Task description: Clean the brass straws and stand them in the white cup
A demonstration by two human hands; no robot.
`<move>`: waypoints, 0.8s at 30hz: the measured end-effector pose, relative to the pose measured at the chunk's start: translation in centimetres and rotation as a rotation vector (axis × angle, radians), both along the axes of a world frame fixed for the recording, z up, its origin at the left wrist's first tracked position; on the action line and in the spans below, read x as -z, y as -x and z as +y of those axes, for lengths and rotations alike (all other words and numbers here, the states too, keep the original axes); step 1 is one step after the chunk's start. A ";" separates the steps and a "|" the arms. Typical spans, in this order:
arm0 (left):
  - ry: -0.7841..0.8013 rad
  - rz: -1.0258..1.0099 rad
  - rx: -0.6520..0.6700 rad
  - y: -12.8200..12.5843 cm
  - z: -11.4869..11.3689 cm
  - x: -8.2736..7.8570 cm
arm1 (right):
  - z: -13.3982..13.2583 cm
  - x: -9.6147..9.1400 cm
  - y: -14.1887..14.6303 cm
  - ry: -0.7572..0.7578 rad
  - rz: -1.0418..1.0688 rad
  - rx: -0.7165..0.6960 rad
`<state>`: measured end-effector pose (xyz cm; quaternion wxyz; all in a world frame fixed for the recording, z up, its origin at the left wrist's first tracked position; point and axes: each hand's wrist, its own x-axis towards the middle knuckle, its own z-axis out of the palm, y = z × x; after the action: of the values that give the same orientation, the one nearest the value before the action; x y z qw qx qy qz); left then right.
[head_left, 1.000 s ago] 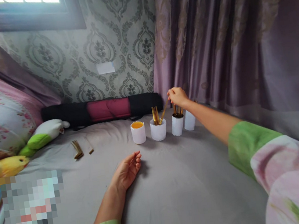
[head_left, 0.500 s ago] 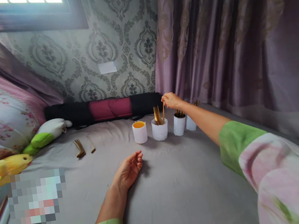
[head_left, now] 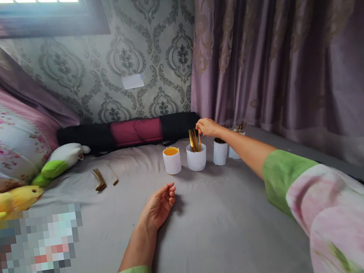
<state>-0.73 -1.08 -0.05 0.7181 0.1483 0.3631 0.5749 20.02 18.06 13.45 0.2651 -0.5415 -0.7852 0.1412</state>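
Note:
My right hand (head_left: 208,127) reaches forward and pinches the top of a thin golden-brown stick (head_left: 199,138). The stick's lower end is inside a white cup (head_left: 197,160) that also holds several upright golden sticks (head_left: 193,139). Nearer to me, my left hand (head_left: 160,206) rests palm up on the grey sheet (head_left: 214,222), its fingers loosely curled and nothing in it. Just beyond it stands a white cup with an orange inside (head_left: 172,161). To the right is a narrower white container (head_left: 220,153), partly behind my right forearm, with dark sticks in its mouth.
Another white container with sticks (head_left: 234,151) is partly hidden by my forearm. A small bundle of brown sticks (head_left: 99,180) and one separate stick (head_left: 115,181) lie at left. Plush toys (head_left: 62,163) and a blurred-out item (head_left: 51,245) line the left side. A black and maroon roll (head_left: 135,131) lies along the wall.
My right hand has come down slightly, and the pinched stick sits a little lower and more upright in the cup. My left hand keeps its pose. The view has shifted slightly.

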 end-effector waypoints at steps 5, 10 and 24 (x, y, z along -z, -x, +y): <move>-0.003 -0.005 0.008 0.0 0.0 0.0 | 0.2 0.6 0.1 0.016 -0.025 -0.010; 0.001 -0.008 0.012 0.0 0.0 -0.1 | 0.8 1.5 0.2 0.027 -0.044 -0.002; 0.005 -0.005 0.011 0.0 -0.1 -0.2 | 0.1 1.6 0.3 0.042 -0.038 0.096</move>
<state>-0.70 -1.17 0.13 0.7225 0.1468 0.3619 0.5705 19.74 18.19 11.89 0.2451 -0.5868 -0.7599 0.1346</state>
